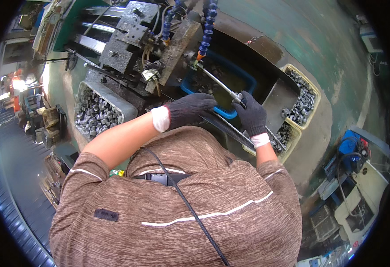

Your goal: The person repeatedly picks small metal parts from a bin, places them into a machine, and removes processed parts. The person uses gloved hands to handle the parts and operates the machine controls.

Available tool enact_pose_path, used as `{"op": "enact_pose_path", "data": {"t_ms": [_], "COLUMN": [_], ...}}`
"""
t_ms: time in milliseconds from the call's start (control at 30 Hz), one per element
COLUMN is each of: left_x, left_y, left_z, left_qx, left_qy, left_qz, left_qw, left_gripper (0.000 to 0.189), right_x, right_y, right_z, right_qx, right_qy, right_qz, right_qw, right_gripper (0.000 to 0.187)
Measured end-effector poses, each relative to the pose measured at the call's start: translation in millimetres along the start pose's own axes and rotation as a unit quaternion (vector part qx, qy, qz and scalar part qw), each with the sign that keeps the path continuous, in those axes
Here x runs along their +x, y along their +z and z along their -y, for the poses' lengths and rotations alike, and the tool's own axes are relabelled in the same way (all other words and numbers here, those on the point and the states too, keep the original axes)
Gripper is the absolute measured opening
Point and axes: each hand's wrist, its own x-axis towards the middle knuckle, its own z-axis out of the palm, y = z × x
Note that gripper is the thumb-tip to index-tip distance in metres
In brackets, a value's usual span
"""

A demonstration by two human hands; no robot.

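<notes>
Dark knit gloves with white cuffs cover both hands. My right hand is closed around the near end of a bright metal rod, where a small metal fitting sits. The rod's far end meets the machine below an orange nozzle on a blue segmented coolant hose. My left hand reaches across in front of my waist, palm down; its fingertips lie by the rim of a blue plastic basket, and what is under them is hidden. A ridged metal rod slants below, between the hands.
A grey bin full of small metal parts stands left of the machine's steel block. Two cream bins with similar parts stand at the right, beside a sheet-metal chute. A dark tray edge curves behind the basket.
</notes>
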Motion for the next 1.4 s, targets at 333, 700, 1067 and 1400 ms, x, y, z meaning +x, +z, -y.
{"op": "enact_pose_path", "data": {"t_ms": [333, 700, 1067, 1400], "left_x": [103.9, 110.7, 98.1, 83.8], "left_y": [56.8, 47.9, 54.9, 43.2], "left_z": [-66.8, -113.4, -79.0, -83.6], "left_qx": [-0.448, -0.298, -0.279, -0.604], "left_qy": [-0.290, -0.199, -0.013, -0.181], "left_qz": [-0.057, -0.031, -0.040, 0.021], "left_qw": [0.844, 0.933, 0.959, 0.776], "left_gripper": [0.034, 0.045, 0.046, 0.068], "right_x": [-42.1, -114.8, -88.9, -59.9], "right_y": [-91.3, -70.2, -82.3, -93.4], "right_z": [78.4, 20.9, 34.6, 91.3], "right_qx": [0.078, 0.137, 0.164, 0.321], "right_qy": [-0.006, 0.205, 0.109, 0.085], "right_qz": [-0.110, -0.066, -0.069, -0.033], "right_qw": [0.991, 0.967, 0.978, 0.943], "right_gripper": [0.059, 0.030, 0.032, 0.064]}}
